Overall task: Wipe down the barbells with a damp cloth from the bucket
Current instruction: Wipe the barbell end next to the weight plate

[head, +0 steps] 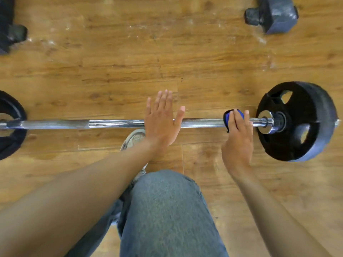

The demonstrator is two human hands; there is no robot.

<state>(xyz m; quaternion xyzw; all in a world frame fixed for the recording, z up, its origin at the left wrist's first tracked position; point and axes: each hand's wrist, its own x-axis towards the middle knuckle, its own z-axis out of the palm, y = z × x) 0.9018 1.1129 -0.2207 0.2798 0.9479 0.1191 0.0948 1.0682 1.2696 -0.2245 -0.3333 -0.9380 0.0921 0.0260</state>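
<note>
Barbell (115,124) lies across the wooden floor (111,67), a black plate (297,121) on each end, as a kneeling person wipes its shaft. The right hand (238,143) presses a blue cloth (230,115) onto the bar just beside the right-hand plate, fingers curled over it; the left hand (161,121) rests flat and open on mid-shaft, steadying it. Wiping looks under way; next, likely, a pass leftward along the bar. No bucket in sight.

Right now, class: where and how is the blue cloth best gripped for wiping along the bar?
Grip the blue cloth from above where it drapes the bar, fingers curling round both, as the right hand does. The round shaft lets a wrapped cloth slide toward the left hand.
</note>
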